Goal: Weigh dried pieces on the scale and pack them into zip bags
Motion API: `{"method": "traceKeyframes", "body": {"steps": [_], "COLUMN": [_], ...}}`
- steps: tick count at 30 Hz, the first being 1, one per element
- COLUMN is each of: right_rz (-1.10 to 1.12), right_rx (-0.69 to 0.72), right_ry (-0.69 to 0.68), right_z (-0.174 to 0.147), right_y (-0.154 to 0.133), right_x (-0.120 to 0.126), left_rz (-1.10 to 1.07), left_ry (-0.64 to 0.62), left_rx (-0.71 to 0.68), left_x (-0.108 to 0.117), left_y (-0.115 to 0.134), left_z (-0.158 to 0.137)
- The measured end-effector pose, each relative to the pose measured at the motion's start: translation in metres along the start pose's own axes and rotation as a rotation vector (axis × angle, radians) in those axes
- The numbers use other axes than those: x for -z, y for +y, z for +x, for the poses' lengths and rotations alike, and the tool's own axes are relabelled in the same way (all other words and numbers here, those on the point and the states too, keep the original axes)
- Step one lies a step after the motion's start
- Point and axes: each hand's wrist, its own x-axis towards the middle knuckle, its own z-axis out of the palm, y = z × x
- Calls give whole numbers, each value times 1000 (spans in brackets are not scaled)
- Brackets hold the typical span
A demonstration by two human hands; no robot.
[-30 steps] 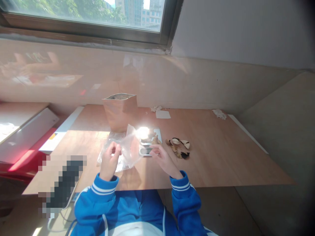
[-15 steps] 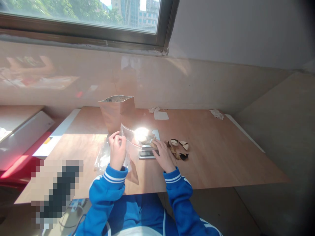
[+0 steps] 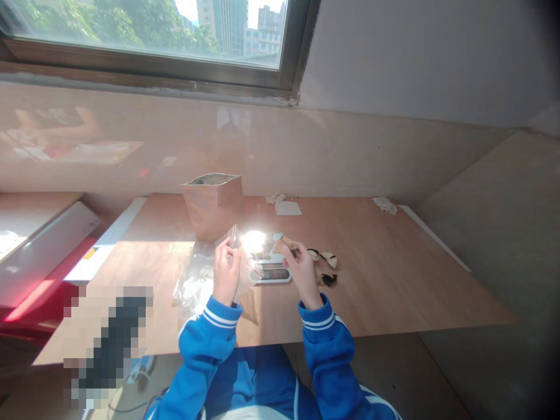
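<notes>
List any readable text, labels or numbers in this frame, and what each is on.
No text can be read.
Scale display: dark marks on its front panel, too small and washed out by glare to read.
Brown stand-up pouch: no print visible on the face shown.
White paper slip: looks blank.
Clear plastic bag in the left hand: no marking visible.
Piece in the right hand: none.
</notes>
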Motion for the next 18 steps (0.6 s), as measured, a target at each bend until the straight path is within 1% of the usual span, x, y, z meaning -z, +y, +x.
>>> {"method": "traceKeyframes", "body": {"steps": [2,5,7,9,11,12,15,16,18], "right_rz": [33,-134,-245,-307,-406,-478,-686,-736,-813], "right_rx": [23,123,161,209,296,350,485,508,522], "right_ry": [-63,-167,-183,-138,-113,-135,-257,-283,-292], "right_z": [-1,-3,-3,0,4,6,7,7,7], "right_y": [-21,-44,-47,-38,-21,-11,21,31,45], "right_x": [-7,-13,-12,-10,-8,-8,-15,-19,-27], "left_rz": [6,-2,-32,-72,-109,-123,-139,-138,-129], "left_ry": [-10,-20,-7,10,13,12,25,32,43], "left_rx": [-57,-113,-104,-74,-36,-18,14,15,12], "left_x": [-2,-2,0,3,6,8,12,13,16], "left_y": [1,2,3,3,1,-1,-4,-5,-6], "left_z": [-3,-7,-9,-10,-10,-11,-11,-11,-11]}}
